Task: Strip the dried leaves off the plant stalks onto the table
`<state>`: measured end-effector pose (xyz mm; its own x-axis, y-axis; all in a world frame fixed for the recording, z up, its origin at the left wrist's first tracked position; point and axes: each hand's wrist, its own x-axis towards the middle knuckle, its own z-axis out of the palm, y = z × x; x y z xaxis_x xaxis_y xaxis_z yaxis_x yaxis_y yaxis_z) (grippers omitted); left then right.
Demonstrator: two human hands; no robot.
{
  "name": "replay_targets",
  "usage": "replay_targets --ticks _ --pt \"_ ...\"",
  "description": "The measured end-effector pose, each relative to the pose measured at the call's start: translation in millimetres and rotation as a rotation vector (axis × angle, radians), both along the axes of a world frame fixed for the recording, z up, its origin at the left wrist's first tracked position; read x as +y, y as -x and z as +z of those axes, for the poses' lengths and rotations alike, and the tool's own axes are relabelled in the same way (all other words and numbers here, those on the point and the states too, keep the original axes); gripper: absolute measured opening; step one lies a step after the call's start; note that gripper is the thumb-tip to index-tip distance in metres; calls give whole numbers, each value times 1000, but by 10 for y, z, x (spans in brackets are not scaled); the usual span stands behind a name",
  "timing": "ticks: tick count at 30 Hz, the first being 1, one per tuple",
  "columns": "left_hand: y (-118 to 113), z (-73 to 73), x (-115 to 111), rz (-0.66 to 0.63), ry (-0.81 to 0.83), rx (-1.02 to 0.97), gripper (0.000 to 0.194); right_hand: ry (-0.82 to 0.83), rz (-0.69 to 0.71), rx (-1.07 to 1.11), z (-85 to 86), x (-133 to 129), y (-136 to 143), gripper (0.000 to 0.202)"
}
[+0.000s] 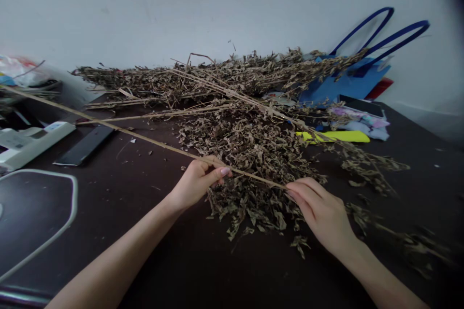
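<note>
A long dried plant stem (159,144) runs from the upper left down to the middle right, bare along its left part. My left hand (201,176) pinches it between thumb and fingers near the middle of the view. Farther right, my right hand (321,210) is closed round the stem, with its fingertips turned inward. Beyond the right hand, leafy dried sprigs (413,246) stretch to the lower right; whether they belong to the held stem is hidden by the hand. Under both hands lies a loose heap of dry, curled leaves (250,149).
Leafy dried stalks (232,75) are piled along the wall. At left are a white power strip (39,140), a dark phone (85,146) and a white cable (74,198). A blue bag (319,89), a yellow strip (344,136) and another phone (362,106) lie at right.
</note>
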<state>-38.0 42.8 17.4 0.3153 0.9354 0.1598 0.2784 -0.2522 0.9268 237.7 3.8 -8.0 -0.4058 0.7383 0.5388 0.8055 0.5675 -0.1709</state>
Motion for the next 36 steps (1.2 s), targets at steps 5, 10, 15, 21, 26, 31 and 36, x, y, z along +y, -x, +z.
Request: replay_targets --ticks 5,10,15,21,26,31,36 --pt "27 10 4 -36 -41 23 30 28 12 3 -3 3 17 13" --pt "57 52 -4 -39 -67 47 28 32 45 5 5 7 47 15" --pt "25 47 -2 -20 18 -11 27 10 47 11 13 -5 40 13" --pt "-72 -59 -11 96 357 -329 22 -92 -28 22 16 4 -6 9" --pt "-112 -75 -42 156 479 -543 17 -127 -56 46 37 3 3 8" --pt "-130 -96 -53 247 447 -658 15 -124 -77 31 43 -9 6 9" --pt "-149 -105 -60 356 274 -539 16 -99 -73 -9 25 -16 3 11"
